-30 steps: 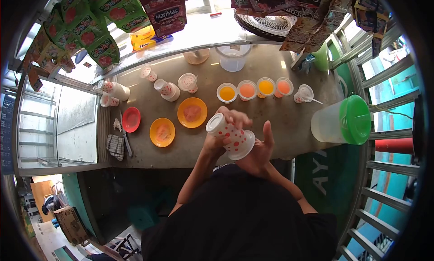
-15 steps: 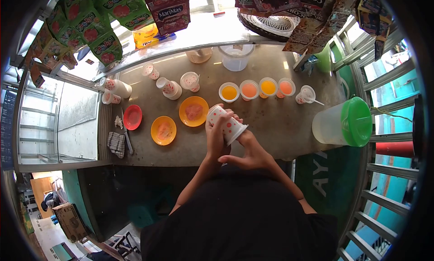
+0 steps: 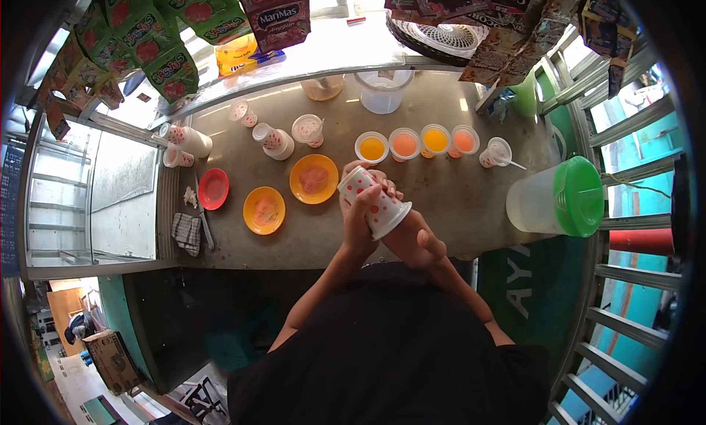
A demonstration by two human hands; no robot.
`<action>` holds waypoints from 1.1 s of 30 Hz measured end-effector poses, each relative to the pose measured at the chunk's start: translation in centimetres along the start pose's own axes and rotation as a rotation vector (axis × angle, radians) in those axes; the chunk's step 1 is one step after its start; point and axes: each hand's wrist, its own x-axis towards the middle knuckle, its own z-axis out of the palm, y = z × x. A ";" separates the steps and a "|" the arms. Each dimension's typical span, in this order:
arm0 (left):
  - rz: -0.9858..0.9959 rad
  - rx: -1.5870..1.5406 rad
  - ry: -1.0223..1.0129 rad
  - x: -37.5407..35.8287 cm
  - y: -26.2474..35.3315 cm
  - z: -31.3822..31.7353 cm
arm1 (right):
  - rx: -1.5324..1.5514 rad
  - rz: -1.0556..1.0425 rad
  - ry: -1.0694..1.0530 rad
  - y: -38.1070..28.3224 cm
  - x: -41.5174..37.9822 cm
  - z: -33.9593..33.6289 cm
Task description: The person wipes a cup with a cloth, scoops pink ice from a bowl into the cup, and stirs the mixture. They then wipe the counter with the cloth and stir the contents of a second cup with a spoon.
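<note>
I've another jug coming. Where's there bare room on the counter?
The widest bare patch lies between the four filled cups, the green-lidded jug and the right hand. A smaller one lies between the orange plates and left hand. It's crowded around the red bowl, knife and cloth.

The left hand [image 3: 359,210] is curled, the right hand [image 3: 413,242] open.

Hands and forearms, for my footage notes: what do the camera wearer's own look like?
The left hand and right hand are both bare, with no gloves, rings or watch visible. The forearms are uncovered too, below plain black short sleeves.
</note>
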 end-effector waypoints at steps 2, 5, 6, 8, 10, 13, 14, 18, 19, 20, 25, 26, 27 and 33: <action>0.075 0.073 -0.040 0.4 0.7 0.2 | 0.013 0.037 -0.043 -0.7 0.4 -0.2; 0.111 -0.009 -0.028 1.2 1.4 -0.7 | 0.006 0.068 -0.100 -2.2 0.6 1.1; 0.111 -0.011 -0.027 1.7 1.8 -0.8 | -0.065 0.093 -0.074 -2.5 0.6 1.2; 0.017 -0.222 0.225 2.4 2.6 -0.7 | -0.140 0.119 -0.046 -2.9 0.7 1.8; -0.040 -0.265 0.231 2.6 2.9 -0.5 | -0.408 0.081 0.106 -2.5 0.9 2.9; -0.261 -0.413 0.347 2.6 2.6 -1.3 | -1.009 -0.147 0.075 -1.2 1.5 2.8; -0.372 -0.505 0.329 2.6 2.4 -2.0 | -1.010 -0.149 0.081 -0.8 1.7 3.2; -0.614 -0.705 0.347 2.9 1.5 -4.4 | -1.426 -0.396 0.030 -0.1 1.6 3.2; -0.614 -0.724 0.281 2.8 1.3 -5.0 | -1.452 -0.451 -0.007 -0.1 1.7 2.9; -0.612 -0.742 0.216 2.8 1.2 -5.6 | -1.449 -0.450 -0.009 -0.2 1.9 2.8; -0.658 -0.779 0.194 2.6 1.0 -5.4 | -1.352 -0.326 0.131 -0.7 1.9 3.3; -0.666 -0.775 0.185 2.5 1.2 -5.2 | -1.351 -0.327 0.131 -0.8 1.9 3.6; -0.665 -0.775 0.185 2.5 1.2 -5.1 | -1.363 -0.277 0.168 -1.1 2.0 3.9; -0.371 -0.631 0.203 2.5 2.3 -3.4 | -1.541 -0.500 0.233 -2.3 1.2 3.0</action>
